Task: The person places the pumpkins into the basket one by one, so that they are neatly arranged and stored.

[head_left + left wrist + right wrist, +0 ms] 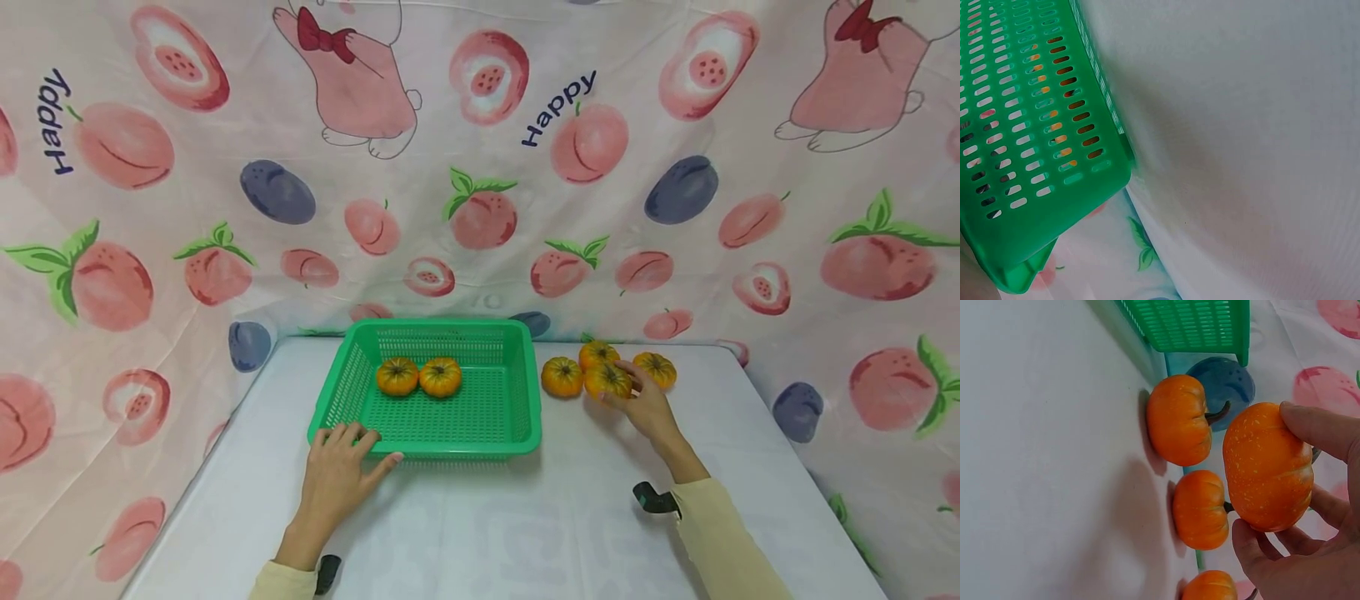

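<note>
My right hand point(641, 404) grips a small orange pumpkin point(1267, 467) between thumb and fingers, raised off the table as the right wrist view shows. Close by on the table are three more pumpkins: one on the left point(562, 377), one behind point(598, 355) and one on the right point(655, 369). At the front left corner of a green plastic basket point(465, 448), my left hand point(337, 475) rests its fingers over the rim, thumb spread along the outside. Two pumpkins point(418, 377) sit side by side inside the basket, towards its back left.
A white-covered table point(480, 533) carries everything. Behind it and at both sides hangs a pink cloth point(420, 167) printed with peaches and rabbits. The basket has slotted walls point(1029, 125), and its right side stands close to the leftmost loose pumpkin.
</note>
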A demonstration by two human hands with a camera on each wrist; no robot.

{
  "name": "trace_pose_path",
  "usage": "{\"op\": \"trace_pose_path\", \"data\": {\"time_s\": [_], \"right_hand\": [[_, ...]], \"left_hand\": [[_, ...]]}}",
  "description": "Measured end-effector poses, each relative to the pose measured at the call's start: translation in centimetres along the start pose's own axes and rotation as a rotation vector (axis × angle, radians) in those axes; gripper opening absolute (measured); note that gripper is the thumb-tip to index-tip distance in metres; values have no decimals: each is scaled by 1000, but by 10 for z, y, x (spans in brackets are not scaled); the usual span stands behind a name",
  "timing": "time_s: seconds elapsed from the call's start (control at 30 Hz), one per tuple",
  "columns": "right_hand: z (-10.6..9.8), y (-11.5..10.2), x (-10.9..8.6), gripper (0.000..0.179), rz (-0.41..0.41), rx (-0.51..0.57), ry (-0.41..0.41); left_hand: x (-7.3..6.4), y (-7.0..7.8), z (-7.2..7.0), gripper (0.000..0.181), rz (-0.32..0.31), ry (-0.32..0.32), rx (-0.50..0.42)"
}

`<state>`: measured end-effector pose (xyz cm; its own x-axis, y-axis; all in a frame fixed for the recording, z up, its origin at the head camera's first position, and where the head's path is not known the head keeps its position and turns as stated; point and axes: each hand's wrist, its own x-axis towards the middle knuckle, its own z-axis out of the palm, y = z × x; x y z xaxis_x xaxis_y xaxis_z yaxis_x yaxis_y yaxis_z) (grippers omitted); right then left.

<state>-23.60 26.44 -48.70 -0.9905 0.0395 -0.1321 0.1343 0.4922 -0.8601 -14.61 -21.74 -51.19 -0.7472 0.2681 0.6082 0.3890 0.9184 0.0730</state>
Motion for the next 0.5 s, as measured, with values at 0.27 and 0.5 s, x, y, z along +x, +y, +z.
{"op": "trace_pose_path", "data": {"time_s": [0.27, 0.5], "right_hand": [[-1, -8, -5, 79, -21, 4, -4], [1, -14, -10, 78, -58, 14, -3]], "left_hand": [[-1, 0, 0, 40, -10, -10, 0], [0, 2, -1, 40, -12, -10, -7]]}}
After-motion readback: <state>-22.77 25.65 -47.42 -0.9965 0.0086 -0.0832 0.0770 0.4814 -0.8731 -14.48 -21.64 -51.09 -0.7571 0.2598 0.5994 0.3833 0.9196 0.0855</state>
